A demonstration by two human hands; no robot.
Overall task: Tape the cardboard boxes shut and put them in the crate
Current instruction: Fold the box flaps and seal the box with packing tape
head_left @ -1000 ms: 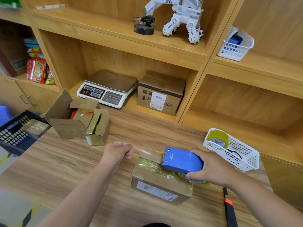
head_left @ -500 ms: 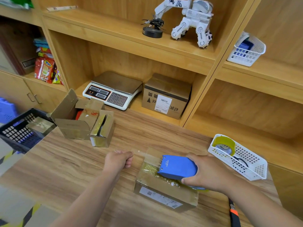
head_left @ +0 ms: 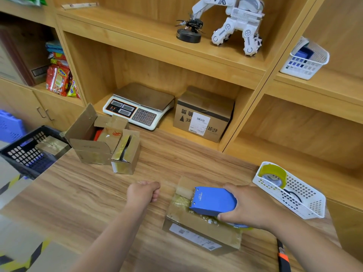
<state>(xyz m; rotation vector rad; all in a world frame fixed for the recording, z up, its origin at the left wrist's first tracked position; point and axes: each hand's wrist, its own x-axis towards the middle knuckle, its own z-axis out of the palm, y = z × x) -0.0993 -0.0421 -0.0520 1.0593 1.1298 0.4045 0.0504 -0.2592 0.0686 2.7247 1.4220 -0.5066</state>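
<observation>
Fingers: L hand [head_left: 142,193] fisted, grip unclear | R hand [head_left: 249,207] grips blue dispenser [head_left: 213,201] atop box [head_left: 198,232]

Left forearm [head_left: 110,238] enters from lower left, runs diagonally up to frame centre. Left hand [head_left: 143,193] clenched in fist, back up; anything pinched inside not discernible. Right forearm [head_left: 314,246] enters from lower right corner. Right hand [head_left: 249,207] palm down, right of centre, fingers and thumb curled round blue tape dispenser [head_left: 213,201]. Hands near, apart.
</observation>
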